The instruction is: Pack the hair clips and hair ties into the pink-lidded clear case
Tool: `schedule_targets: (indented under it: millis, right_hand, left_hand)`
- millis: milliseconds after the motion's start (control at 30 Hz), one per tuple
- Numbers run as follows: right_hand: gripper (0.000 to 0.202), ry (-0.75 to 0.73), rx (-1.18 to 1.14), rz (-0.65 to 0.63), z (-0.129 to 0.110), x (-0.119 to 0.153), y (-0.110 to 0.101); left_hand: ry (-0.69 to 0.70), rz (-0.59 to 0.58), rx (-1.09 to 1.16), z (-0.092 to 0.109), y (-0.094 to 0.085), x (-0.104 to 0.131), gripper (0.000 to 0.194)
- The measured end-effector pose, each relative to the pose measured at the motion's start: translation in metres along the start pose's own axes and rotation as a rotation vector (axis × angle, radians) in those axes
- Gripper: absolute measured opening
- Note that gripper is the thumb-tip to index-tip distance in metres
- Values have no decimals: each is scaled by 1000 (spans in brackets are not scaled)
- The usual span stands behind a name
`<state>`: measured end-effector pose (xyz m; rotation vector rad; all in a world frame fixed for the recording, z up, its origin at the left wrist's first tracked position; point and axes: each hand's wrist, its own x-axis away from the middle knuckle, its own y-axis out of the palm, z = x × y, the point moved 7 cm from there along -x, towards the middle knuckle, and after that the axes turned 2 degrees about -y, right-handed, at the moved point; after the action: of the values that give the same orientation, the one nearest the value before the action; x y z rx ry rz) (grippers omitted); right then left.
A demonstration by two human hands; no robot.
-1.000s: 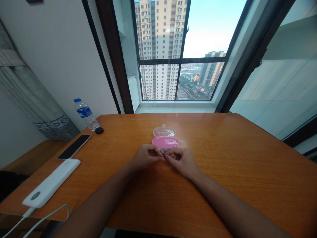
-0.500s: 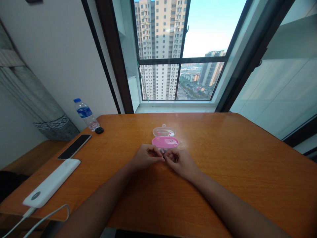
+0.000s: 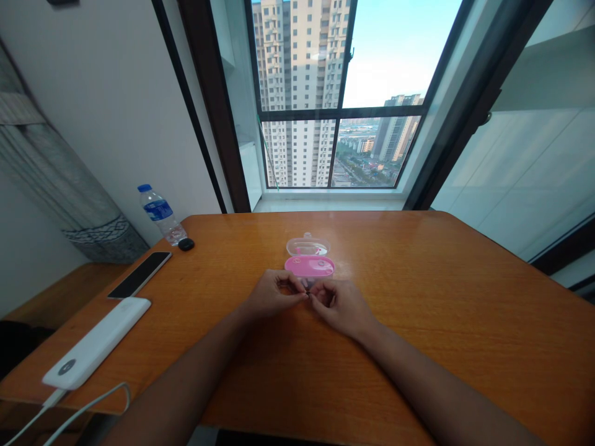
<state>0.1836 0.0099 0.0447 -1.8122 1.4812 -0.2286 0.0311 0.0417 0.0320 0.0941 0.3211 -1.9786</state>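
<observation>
My left hand [image 3: 277, 293] and my right hand [image 3: 341, 306] meet near the middle of the table, thumbs and index fingers pinched tip to tip. A tiny dark thing shows between the fingertips, too small to name. Just beyond them lies an oval pink plastic case [image 3: 308, 266], partly covered by my fingers at its near side, where some small pale bits show. Its clear oval lid [image 3: 308, 246] lies on the far side of the pink part, folded back or set against it.
The wooden table [image 3: 432, 279] stretches to a window. On its left are a water bottle [image 3: 160, 214], a small black object [image 3: 186, 244], a phone [image 3: 140, 275] and a white power bank [image 3: 97, 342] with a white cable [image 3: 100, 399] looping over the near left edge.
The fingertips have shifted very slightly against each other. Both hands stay in the same place in front of the pink case.
</observation>
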Motion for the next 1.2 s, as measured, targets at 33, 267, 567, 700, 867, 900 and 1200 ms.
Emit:
schedule_targets:
  millis: [33, 267, 567, 700, 867, 900, 1200]
  right_hand:
    - [9, 5, 9, 7, 0, 0, -1]
    - [9, 9, 66, 41, -4, 0, -5]
    - [12, -5, 46, 40, -5, 0, -5]
    - [11, -6, 36, 39, -5, 0, -4]
    - [14, -32, 20, 95, -9, 0, -11]
    - [14, -27, 14, 139, -9, 0, -16]
    - [51, -6, 56, 356, 17, -8, -32]
  left_hand:
    - [2, -7, 1, 1, 1, 0, 22]
    - [-17, -12, 30, 0, 2, 0, 27]
    - [2, 31, 20, 2, 0, -2, 20]
    - [21, 40, 5, 3, -1, -2, 19]
    - [31, 51, 52, 7, -3, -1, 16]
    - [30, 56, 66, 7, -4, -1, 16]
    - [94, 329, -75, 8, -32, -5, 13]
